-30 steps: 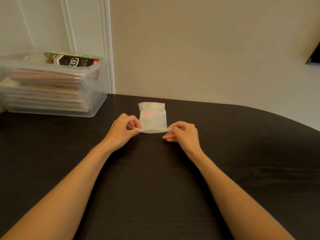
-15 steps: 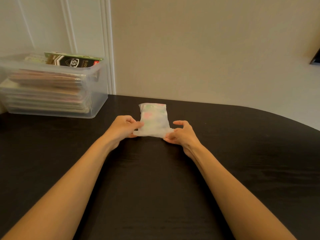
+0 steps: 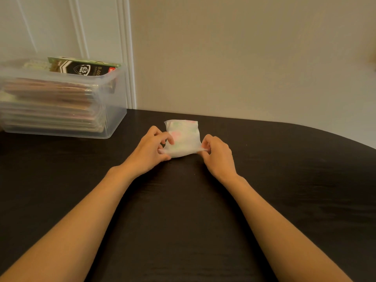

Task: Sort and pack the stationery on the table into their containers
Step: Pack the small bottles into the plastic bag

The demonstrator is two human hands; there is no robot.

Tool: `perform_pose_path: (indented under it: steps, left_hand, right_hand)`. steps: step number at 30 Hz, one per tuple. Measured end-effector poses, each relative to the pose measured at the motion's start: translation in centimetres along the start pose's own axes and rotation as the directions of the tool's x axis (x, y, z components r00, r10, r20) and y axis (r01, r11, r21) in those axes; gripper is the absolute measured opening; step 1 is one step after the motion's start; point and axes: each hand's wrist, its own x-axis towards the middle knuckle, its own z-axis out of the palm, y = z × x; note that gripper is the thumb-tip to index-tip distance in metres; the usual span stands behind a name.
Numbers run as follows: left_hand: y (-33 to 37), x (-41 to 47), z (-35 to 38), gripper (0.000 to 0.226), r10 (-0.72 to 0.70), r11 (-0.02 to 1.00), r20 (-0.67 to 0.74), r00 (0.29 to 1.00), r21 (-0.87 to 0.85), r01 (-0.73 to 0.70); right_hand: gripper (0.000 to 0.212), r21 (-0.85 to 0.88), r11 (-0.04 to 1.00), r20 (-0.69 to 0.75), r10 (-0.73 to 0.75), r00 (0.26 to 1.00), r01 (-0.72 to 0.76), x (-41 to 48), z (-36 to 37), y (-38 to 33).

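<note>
A small white translucent pouch [image 3: 183, 137] with faint pink and green shapes inside lies on the dark table [image 3: 183, 210], near its far edge. My left hand [image 3: 148, 151] pinches the pouch's near left corner. My right hand [image 3: 217, 155] pinches the near right corner, and the near edge is pulled taut between the two hands. At the back left stands a clear plastic container [image 3: 109, 110] filled with stacked flat stationery packs, with a green and black 0.5 mm pack [image 3: 83, 66] on top.
A cream wall and a white door frame [image 3: 127, 51] rise right behind the table. The table's edge curves away at the far right [image 3: 335, 133].
Both hands have kept hold of the pouch's near edge throughout. It dipped toward the table half a second ago and is now raised and stretched again.
</note>
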Motion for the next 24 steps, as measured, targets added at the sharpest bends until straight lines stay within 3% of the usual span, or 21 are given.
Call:
perform_pose_path:
  steps: [5, 9, 12, 14, 16, 18, 20, 24]
  left_hand:
    - [-0.4, 0.2, 0.6, 0.011, 0.208, 0.956, -0.028, 0.978, 0.215, -0.197]
    - [0.9, 0.0, 1.3, 0.009, 0.358, 0.883, -0.034, 0.933, 0.337, -0.326]
    - [1.9, -0.1, 2.1, 0.015, 0.511, 0.799, -0.021, 0.859, 0.381, -0.466]
    - [2.5, 0.1, 2.9, 0.018, 0.551, 0.774, -0.011, 0.834, 0.381, -0.506]
    - [3.4, 0.1, 3.6, 0.019, 0.583, 0.755, 0.005, 0.812, 0.364, -0.545]
    - [4.3, 0.0, 4.4, 0.02, 0.623, 0.726, 0.016, 0.782, 0.359, -0.586]
    - [5.1, -0.3, 4.9, 0.022, 0.655, 0.703, 0.031, 0.755, 0.339, -0.625]
    - [5.6, -0.7, 5.7, 0.021, 0.702, 0.661, 0.049, 0.71, 0.324, -0.676]
  right_hand:
    - [0.008, -0.146, 0.989, 0.019, -0.007, 1.0, 0.01, 0.6, 0.5, -0.2]
    - [0.015, 0.102, 0.96, -0.01, 0.264, 0.965, -0.261, 0.4, 0.0, 0.1]
    - [0.018, 0.295, 0.831, 0.111, 0.46, 0.881, -0.471, 0.2, -1.4, 0.7]
    - [0.015, 0.422, 0.669, 0.275, 0.549, 0.789, -0.612, 0.0, -2.6, 0.8]
    - [0.016, 0.54, 0.461, 0.454, 0.545, 0.705, -0.704, -0.6, -3.4, 0.5]
    - [0.02, 0.602, 0.353, 0.504, 0.527, 0.684, -0.716, -0.9, -3.8, 0.5]
    - [0.027, 0.611, 0.318, 0.513, 0.538, 0.669, -0.725, -0.9, -4.0, 0.6]
    - [0.029, 0.516, 0.378, 0.518, 0.577, 0.632, -0.769, -0.7, -4.5, 0.7]
